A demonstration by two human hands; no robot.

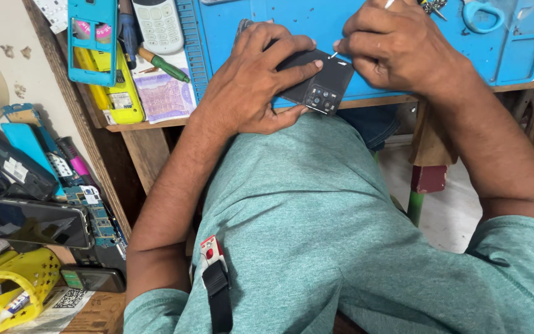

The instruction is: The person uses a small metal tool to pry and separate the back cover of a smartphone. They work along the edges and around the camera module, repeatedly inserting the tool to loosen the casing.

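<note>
A black smartphone [319, 83] lies back-up at the front edge of a blue work mat [292, 18], its camera cluster toward me. My left hand [251, 80] presses down on the phone and holds it steady. My right hand [397, 46] pinches a thin metal tool [334, 55], whose tip touches the phone's upper edge. The tool's top end sticks out above my fingers.
Left of the mat lie a keypad phone [159, 25], a screwdriver [163, 64], a banknote [165, 96], and yellow and blue phone frames [94, 43]. A lower surface at the left holds phones, circuit boards [94, 210] and a yellow basket [13, 281]. Blue-handled scissors [483, 15] lie at top right.
</note>
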